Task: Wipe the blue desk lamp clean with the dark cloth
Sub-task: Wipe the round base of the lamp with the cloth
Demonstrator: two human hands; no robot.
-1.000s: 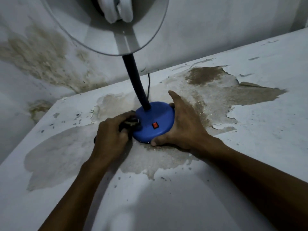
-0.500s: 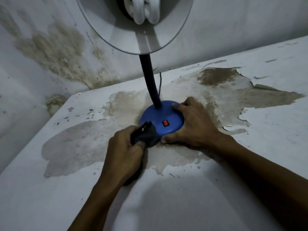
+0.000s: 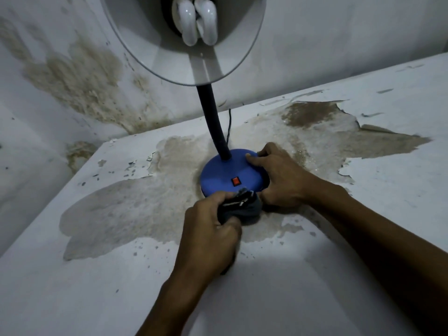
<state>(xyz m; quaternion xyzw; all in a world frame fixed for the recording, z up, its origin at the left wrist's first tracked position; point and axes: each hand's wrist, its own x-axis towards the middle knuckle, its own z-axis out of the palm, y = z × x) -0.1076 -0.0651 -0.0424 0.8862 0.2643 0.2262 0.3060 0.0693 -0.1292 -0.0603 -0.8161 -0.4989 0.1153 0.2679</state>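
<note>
The blue desk lamp stands on a worn white table; its round blue base [image 3: 223, 172] carries a red switch [image 3: 235, 181]. A dark flexible neck [image 3: 213, 122] rises to the grey shade [image 3: 184, 44] with a white spiral bulb [image 3: 197, 23]. My left hand [image 3: 211, 229] is shut on the bunched dark cloth [image 3: 244, 206], which presses against the near rim of the base. My right hand [image 3: 278, 178] grips the right side of the base, thumb at the near edge and fingers on top.
The table top [image 3: 121, 275] has peeled paint and a wide brown stained patch [image 3: 135, 202] around the lamp. A stained wall [image 3: 80, 81] rises close behind and to the left. A thin dark cord [image 3: 229, 124] runs from behind the base to the wall.
My left hand has slid the cloth from the left side of the base round to its near front edge. My right hand has curled its fingers on top of the base.
</note>
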